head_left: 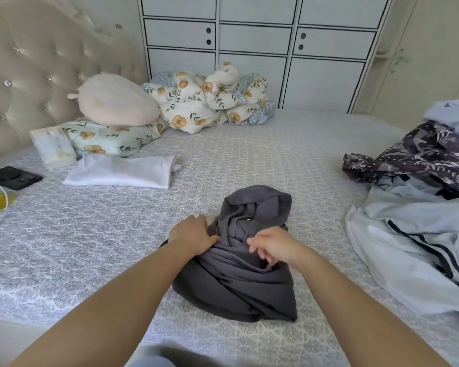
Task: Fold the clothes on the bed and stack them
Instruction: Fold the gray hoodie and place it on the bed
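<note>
Working a bunched dark grey garment point(239, 263) near-centre on the bed point(90, 247): left hand point(194, 233) lies flat against its left edge, right hand point(272, 246) hovers loosely curled above it, holding nothing. One white folded garment point(119, 172) lies far left; an unfolded pile point(419, 202) waits right. Next, judged: spread the grey piece flat.

Your bed point(249, 154) carries grey garment point(239, 282), white fold point(119, 172), clothes heap point(421, 207), duvet point(210, 102), pillows point(109, 139), tissues point(53, 147), phone point(13, 178).

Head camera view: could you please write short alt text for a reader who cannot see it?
Two bare hands work a crumpled dark grey garment on a patterned bed: the left hand rests on its edge, the right hand lies on top. A folded white garment lies beyond, unfolded clothes at right.
</note>
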